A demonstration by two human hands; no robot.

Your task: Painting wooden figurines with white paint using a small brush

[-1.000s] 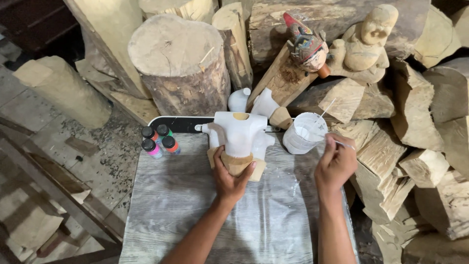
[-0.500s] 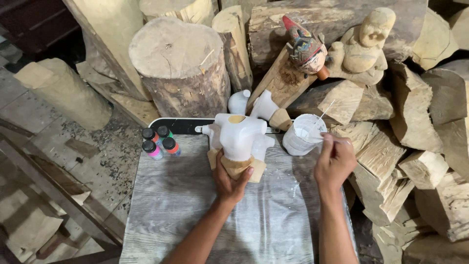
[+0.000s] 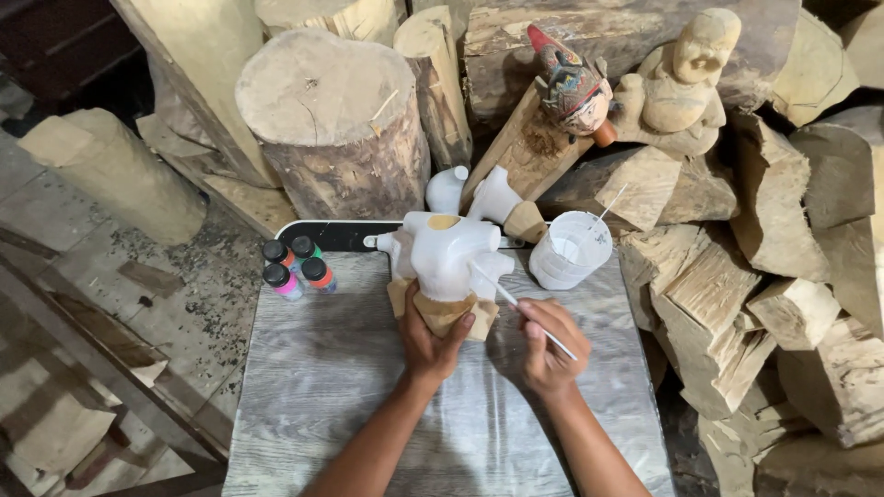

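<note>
**Brush meets white torso**

Left hand [image 3: 431,342] grips the bare wooden base of the torso [image 3: 448,254], holding it upright on the grey board [image 3: 331,387]. Right hand [image 3: 545,350] pinches a thin brush [image 3: 516,306], tip touching the torso's white flank. White cup [image 3: 569,249] just right; four paint bottles [image 3: 295,267] left. Logs [image 3: 336,129] and a painted head [image 3: 573,85] stand behind.

Four small paint bottles [image 3: 293,267] with black caps, showing pink, green and orange, stand clustered at the grey surface's [image 3: 368,405] back-left corner.
</note>
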